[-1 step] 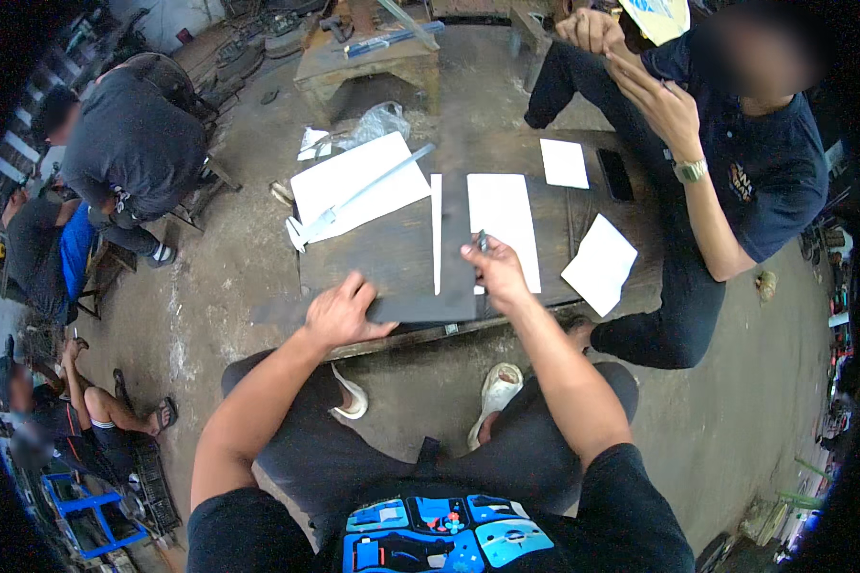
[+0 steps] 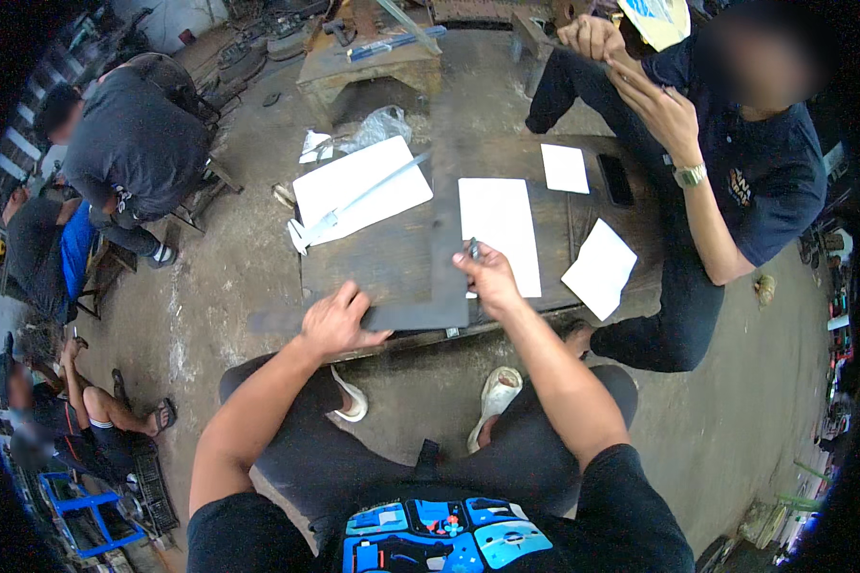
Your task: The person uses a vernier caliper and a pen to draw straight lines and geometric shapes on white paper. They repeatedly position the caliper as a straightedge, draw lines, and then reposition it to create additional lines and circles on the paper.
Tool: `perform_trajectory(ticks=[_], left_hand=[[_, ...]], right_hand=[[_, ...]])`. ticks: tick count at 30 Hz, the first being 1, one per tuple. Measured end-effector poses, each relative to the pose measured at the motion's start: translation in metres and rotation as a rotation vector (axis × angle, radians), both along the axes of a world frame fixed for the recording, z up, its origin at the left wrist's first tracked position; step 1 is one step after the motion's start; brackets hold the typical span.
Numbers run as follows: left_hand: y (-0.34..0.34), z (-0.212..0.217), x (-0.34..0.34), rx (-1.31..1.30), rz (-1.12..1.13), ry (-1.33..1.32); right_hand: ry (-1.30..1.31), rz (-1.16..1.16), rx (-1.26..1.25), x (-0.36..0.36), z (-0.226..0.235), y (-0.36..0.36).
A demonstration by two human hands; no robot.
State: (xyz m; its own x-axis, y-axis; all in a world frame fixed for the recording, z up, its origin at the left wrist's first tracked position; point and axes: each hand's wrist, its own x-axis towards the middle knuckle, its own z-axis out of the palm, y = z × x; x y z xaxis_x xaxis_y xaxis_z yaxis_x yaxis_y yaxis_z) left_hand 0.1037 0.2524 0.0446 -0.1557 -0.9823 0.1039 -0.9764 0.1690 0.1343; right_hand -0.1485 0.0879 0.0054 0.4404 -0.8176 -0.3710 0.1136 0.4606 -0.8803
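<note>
A dark L-shaped square (image 2: pixel 416 315) lies along the near edge of the low wooden table (image 2: pixel 382 267), its other limb running away from me across the tabletop. My left hand (image 2: pixel 334 320) is closed on the near limb, the thumb lying along it. Between the fingertips of my right hand (image 2: pixel 494 284) is a short dark pen (image 2: pixel 474 248); its tip is hard to make out. That hand rests beside the square's corner, over the near part of a white sheet of paper (image 2: pixel 502 210). The far limb overlaps or borders the sheet's left edge.
A long caliper (image 2: pixel 354 205) lies across another white sheet (image 2: pixel 315 186). Smaller papers (image 2: pixel 565 167) (image 2: pixel 602 267) and a black phone (image 2: pixel 615 180) are at the right. A co-worker (image 2: pixel 764 172) sits close at the right, hands raised. A wooden stool (image 2: pixel 368 67) stands beyond.
The square has shifted slightly left with my left hand, covering the white strip that showed beside its far limb. My right hand has moved a little left with the pen.
</note>
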Motion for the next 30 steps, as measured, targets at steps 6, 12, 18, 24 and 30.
perform_trajectory(ticks=[6, 12, 18, 24, 30], left_hand=[[0.043, -0.033, 0.059, -0.122, -0.026, -0.042], [0.044, -0.056, 0.071, 0.098, 0.022, 0.017], [-0.036, -0.048, 0.104, 0.230, 0.101, 0.100], [-0.162, -0.073, 0.128, 0.331, 0.447, -0.039], [-0.185, -0.066, 0.157, 0.471, 0.369, 0.069]], right_hand=[[-0.100, 0.090, 0.053, 0.083, -0.035, 0.031], [-0.219, 0.040, 0.122, 0.117, -0.066, 0.025], [0.023, -0.056, 0.047, 0.118, -0.105, 0.021], [0.026, -0.003, 0.092, 0.110, -0.102, 0.026], [0.048, -0.073, 0.052, 0.120, -0.091, 0.032]])
